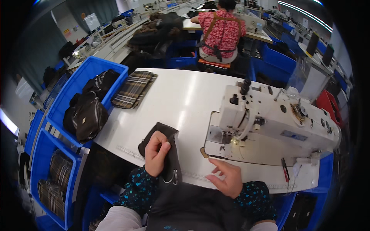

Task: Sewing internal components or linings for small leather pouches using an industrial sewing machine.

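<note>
My left hand (155,153) is closed, thumb against curled fingers, on a dark brown fabric piece (169,139) at the near edge of the table. A zipper (175,176) with pale teeth hangs at the fabric's lower end. To its right, my right hand (227,179) has thumb and fingers apart and nothing visible between them. Its fingertips are close to the left corner of the bed of a white sewing machine (266,115). The needle area (235,141) lies beyond that hand.
Folded plaid fabric (133,89) lies at the table's far left. A blue bin (115,68) beside it holds dark bags (89,115); a lower blue bin (36,169) holds plaid pieces. A red-handled tool (285,171) lies right. Ahead, a person in a red patterned top (223,32) sits.
</note>
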Available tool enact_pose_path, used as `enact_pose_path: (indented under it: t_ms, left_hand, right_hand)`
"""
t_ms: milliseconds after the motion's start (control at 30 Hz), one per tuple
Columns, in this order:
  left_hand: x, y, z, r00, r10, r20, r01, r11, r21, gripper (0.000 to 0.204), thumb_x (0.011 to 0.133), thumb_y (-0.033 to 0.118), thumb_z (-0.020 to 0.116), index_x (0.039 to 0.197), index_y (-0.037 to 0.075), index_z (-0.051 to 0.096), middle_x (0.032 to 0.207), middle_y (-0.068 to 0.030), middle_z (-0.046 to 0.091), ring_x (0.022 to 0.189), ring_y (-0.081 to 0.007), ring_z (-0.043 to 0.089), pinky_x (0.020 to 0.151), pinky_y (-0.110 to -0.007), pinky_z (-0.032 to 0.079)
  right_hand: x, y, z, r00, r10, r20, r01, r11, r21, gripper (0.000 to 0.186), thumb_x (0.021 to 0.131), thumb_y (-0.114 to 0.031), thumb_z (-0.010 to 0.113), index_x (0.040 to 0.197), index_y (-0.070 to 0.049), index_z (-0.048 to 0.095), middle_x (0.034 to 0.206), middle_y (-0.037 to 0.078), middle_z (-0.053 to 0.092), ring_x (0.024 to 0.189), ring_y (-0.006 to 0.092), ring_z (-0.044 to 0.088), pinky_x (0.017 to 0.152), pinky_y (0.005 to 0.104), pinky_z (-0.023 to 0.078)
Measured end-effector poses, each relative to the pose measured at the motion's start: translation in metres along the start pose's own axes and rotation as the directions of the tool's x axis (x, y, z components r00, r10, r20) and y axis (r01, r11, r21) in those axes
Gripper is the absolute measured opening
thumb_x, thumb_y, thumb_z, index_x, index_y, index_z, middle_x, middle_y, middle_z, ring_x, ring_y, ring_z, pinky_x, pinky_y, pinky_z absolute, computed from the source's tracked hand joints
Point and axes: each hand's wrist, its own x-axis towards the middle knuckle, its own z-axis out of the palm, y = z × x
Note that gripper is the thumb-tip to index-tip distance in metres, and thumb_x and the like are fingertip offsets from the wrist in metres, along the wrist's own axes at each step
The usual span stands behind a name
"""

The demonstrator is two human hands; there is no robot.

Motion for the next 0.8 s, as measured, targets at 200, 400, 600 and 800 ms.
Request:
enact_pose_path:
  t_ms: [200, 400, 600, 800]
  left_hand:
    - [-0.043, 0.041, 0.065, 0.929, -0.071, 0.364, -0.002, 0.981, 0.195, 0.011, 0.086, 0.001, 0.066, 0.087, 0.000, 0.055, 0.086, -0.0106, 0.054, 0.076, -0.0228, 0.052, 0.069, -0.029, 0.043]
    - [-0.046, 0.024, 0.050, 0.968, -0.031, 0.249, -0.051, 0.948, 0.315, 0.014, 0.095, 0.010, 0.057, 0.088, -0.001, 0.051, 0.085, -0.0079, 0.051, 0.075, -0.0175, 0.050, 0.070, -0.028, 0.041]
    - [-0.048, -0.025, 0.023, 0.942, -0.270, 0.200, 0.185, 0.913, 0.363, 0.020, 0.102, 0.013, 0.056, 0.087, 0.001, 0.049, 0.079, -0.0012, 0.045, 0.069, -0.0088, 0.040, 0.062, -0.024, 0.036]
    - [-0.049, -0.042, 0.033, 0.954, -0.217, 0.205, 0.131, 0.922, 0.365, 0.020, 0.104, 0.017, 0.056, 0.090, 0.003, 0.051, 0.077, 0.0016, 0.044, 0.070, -0.0059, 0.039, 0.061, -0.021, 0.033]
  right_hand:
    - [-0.041, -0.007, 0.031, 0.948, 0.261, -0.180, -0.191, 0.923, 0.333, 0.027, 0.090, -0.010, 0.069, 0.114, 0.000, 0.063, 0.087, 0.020, 0.067, 0.072, 0.0318, 0.066, 0.068, 0.0329, 0.051]
    - [-0.134, -0.031, -0.086, 0.837, 0.257, -0.484, -0.215, 0.966, 0.142, 0.011, 0.094, -0.007, 0.065, 0.100, 0.003, 0.065, 0.081, 0.017, 0.062, 0.067, 0.0221, 0.057, 0.065, 0.0333, 0.047]
    - [-0.275, -0.075, -0.169, 0.182, 0.097, -0.979, 0.007, 0.995, 0.100, 0.043, 0.094, -0.005, 0.061, 0.136, 0.002, 0.053, 0.131, 0.011, 0.063, 0.119, 0.0218, 0.061, 0.108, 0.0361, 0.043]
    - [-0.473, -0.022, -0.227, -0.063, 0.274, -0.960, -0.372, 0.886, 0.277, 0.041, 0.099, -0.014, 0.058, 0.137, -0.001, 0.050, 0.126, 0.012, 0.066, 0.113, 0.0221, 0.064, 0.098, 0.0350, 0.052]
